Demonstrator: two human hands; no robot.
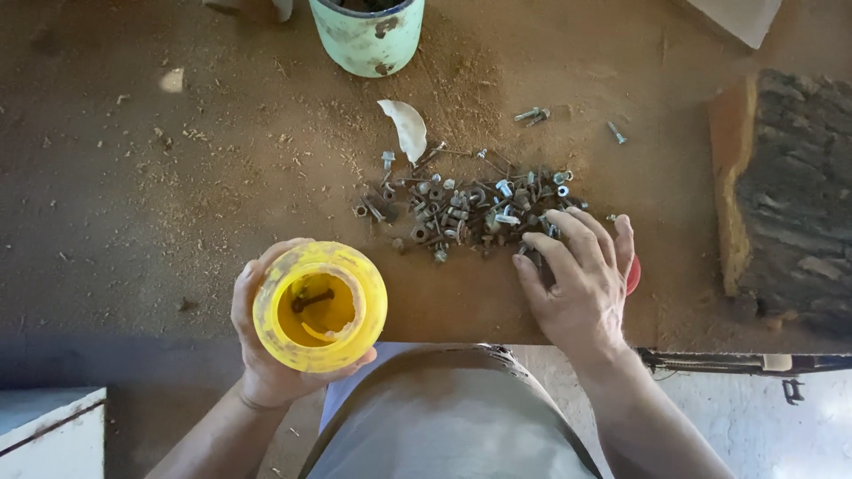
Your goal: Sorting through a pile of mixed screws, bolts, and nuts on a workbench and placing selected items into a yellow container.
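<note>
1. Sawdust covers the brown workbench point(133, 177), with a chipped pale green pot point(367, 35) at its far edge.
2. At the left, the left hand point(266, 346) is wrapped round a yellow plastic jar point(319, 306), fingers curled behind it and thumb underneath, forearm rising from the lower edge of the view.
3. That jar is tipped with its open mouth toward the camera; a dark bolt or two lie inside it.
4. Right of the jar, a heap of mixed bolts, nuts and screws point(470, 208) lies on the bench, with a white curved shard point(406, 129) just beyond it and a few stray bolts point(532, 114) farther off.
5. The right hand point(577, 284) lies palm down, fingers spread and slightly bent, fingertips resting on the heap's right end; whether it grips anything cannot be told.
6. A red lid point(633, 275) peeks from under that hand.
7. At the far right sits a rough bark-covered wood block point(790, 195).
</note>
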